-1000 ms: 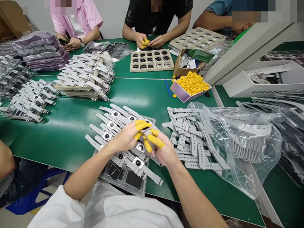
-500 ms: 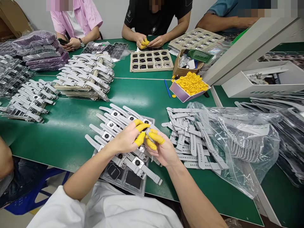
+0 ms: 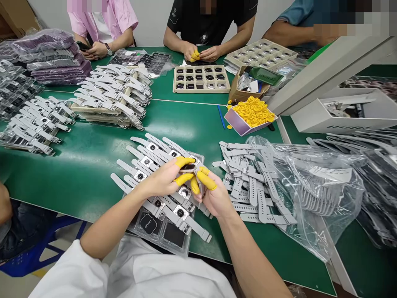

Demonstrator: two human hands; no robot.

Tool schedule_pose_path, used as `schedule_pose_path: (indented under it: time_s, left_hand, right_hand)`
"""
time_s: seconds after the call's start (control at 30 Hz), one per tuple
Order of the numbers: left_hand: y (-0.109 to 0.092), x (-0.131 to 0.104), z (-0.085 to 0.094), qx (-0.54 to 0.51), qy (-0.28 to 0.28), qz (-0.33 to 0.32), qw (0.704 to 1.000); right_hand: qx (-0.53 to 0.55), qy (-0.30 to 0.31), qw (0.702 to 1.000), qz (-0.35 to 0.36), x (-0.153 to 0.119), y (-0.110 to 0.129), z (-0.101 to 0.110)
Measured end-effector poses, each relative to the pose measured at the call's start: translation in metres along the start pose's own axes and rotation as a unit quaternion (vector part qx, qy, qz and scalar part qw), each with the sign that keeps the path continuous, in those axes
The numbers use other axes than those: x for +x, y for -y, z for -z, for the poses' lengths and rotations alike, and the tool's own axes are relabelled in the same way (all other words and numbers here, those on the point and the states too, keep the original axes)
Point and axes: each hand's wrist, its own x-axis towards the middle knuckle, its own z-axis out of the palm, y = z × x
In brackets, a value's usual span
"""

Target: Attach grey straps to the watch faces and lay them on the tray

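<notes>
My left hand (image 3: 164, 178), with yellow finger cots on thumb and finger, pinches a smartwatch case (image 3: 187, 168) edge-on by its sides. Yellow cots also cover fingers of my right hand (image 3: 217, 196), which grips a light grey watch strap (image 3: 200, 189) at the case's right end. Whether the strap is seated in the case cannot be made out. Beneath both hands, several watches with grey straps (image 3: 180, 213) lie in slanting rows, sensor side up, on a clear plastic tray (image 3: 173, 247). Loose grey straps (image 3: 252, 186) are heaped right of my right hand.
A clear bag of straps (image 3: 322, 194) lies at the right. Beyond it stands a white bin (image 3: 328, 118) near a slanted post (image 3: 310, 76). A box of yellow finger cots (image 3: 245, 120) sits ahead. Stacked watch trays (image 3: 105, 111) stand left. Co-workers sit opposite around a compartment tray (image 3: 201, 90).
My hands have turned the watch case so its dark face shows more, and my left finger and thumb have spread around it. The view has shifted slightly.
</notes>
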Motion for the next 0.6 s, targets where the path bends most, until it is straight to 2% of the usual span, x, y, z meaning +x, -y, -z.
schedule_pose_path:
  time_s: [0.13,0.3,0.6]
  left_hand:
    - [0.005,0.0,-0.001,0.096,0.009,-0.047,0.994]
    - [0.006,-0.001,0.003,0.166,0.036,-0.043,0.985]
    - [0.017,-0.001,0.001,0.072,0.029,-0.059,0.995]
  right_hand:
    - [-0.002,0.0,1.0,0.005,0.001,0.002,0.001]
    - [-0.015,0.003,1.0,-0.013,0.001,0.004,0.003]
    - [-0.006,0.002,1.0,-0.019,0.001,0.002,0.003]
